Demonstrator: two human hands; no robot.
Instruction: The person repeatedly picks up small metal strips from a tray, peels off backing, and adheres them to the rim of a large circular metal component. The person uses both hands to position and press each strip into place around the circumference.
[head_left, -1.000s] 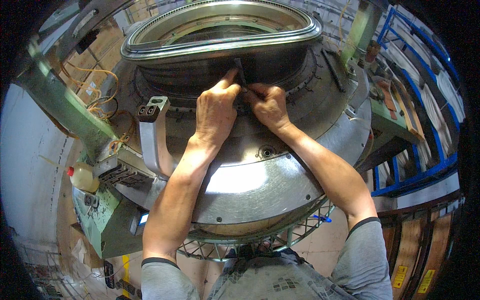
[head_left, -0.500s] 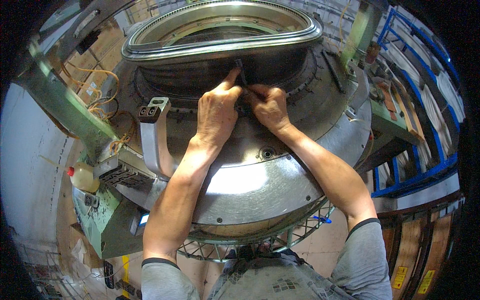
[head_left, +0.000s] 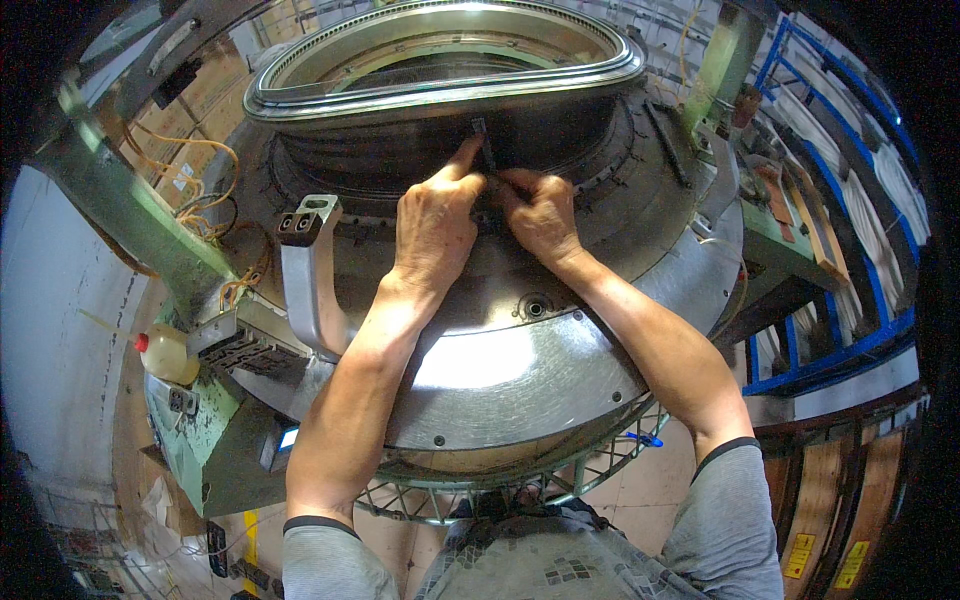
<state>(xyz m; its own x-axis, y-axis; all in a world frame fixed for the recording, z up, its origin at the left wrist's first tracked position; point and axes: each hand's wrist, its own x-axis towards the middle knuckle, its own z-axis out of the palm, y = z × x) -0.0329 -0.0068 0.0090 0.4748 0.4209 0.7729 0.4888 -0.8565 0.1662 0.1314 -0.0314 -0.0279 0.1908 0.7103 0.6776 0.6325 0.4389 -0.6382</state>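
Both my hands meet at the front of a dark ribbed cylinder (head_left: 560,135) on a large round metal machine. Between them stands a narrow dark strip (head_left: 488,152), slightly tilted, with a small lighter upper end. My left hand (head_left: 437,222) has its index finger stretched up against the strip near its top; the other fingers are curled and the thumb side touches it. My right hand (head_left: 542,212) is closed in a pinch at the strip's lower part. Its fingertips are partly hidden, as is the strip's lower end.
A shiny ring (head_left: 440,104) tops the cylinder. Left of my forearm rises a metal bracket (head_left: 312,275); green posts (head_left: 160,220) with loose cables flank the machine. A red-capped bottle (head_left: 168,355) stands at left. Blue racks (head_left: 835,200) with pale rolls are at right.
The strip's upper end has shifted slightly and shows lighter above my left index finger. Both hands stay almost in the same place.
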